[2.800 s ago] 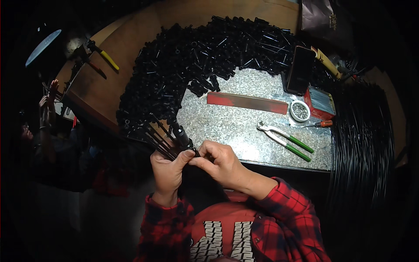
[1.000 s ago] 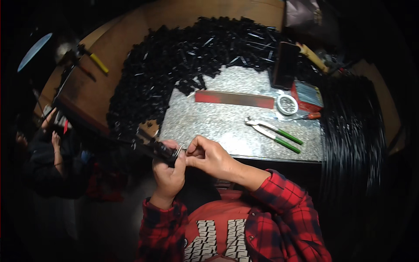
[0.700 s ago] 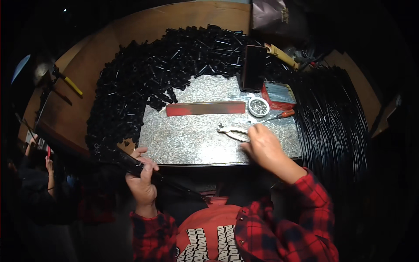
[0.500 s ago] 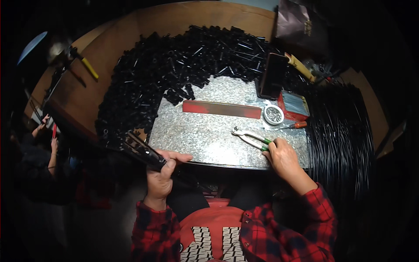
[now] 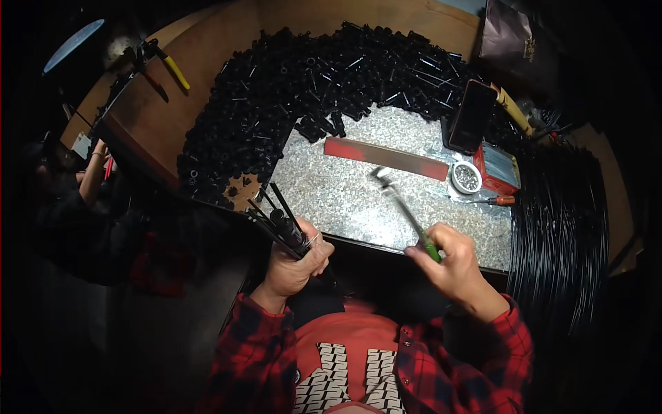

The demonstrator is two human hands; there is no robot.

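My left hand [image 5: 289, 272] is closed round a black piece with several thin prongs [image 5: 281, 219] that point up and away from me, at the table's front edge. Its lower end is lost in the dark below the hand. In my right hand [image 5: 452, 259] is a pair of pincers [image 5: 408, 210] with green handles, gripped with the thumb along the handle. Their metal head is tilted up over the speckled tabletop [image 5: 345, 200], pointing away and to the left, seen edge-on and slightly blurred. The pincers and the pronged piece are apart.
A large heap of black parts [image 5: 324, 76] fills the back and left. On the tabletop lie a red-brown bar [image 5: 386, 159], a white cup of small metal bits [image 5: 466, 178], a red box [image 5: 500, 169] and a screwdriver [image 5: 503, 201]. Thin black rods [image 5: 558, 234] hang at right.
My right hand has raised the pincers and turned them edge-on. My left hand has tipped the pronged piece more upright. The whole view has shifted, with the table appearing further right.
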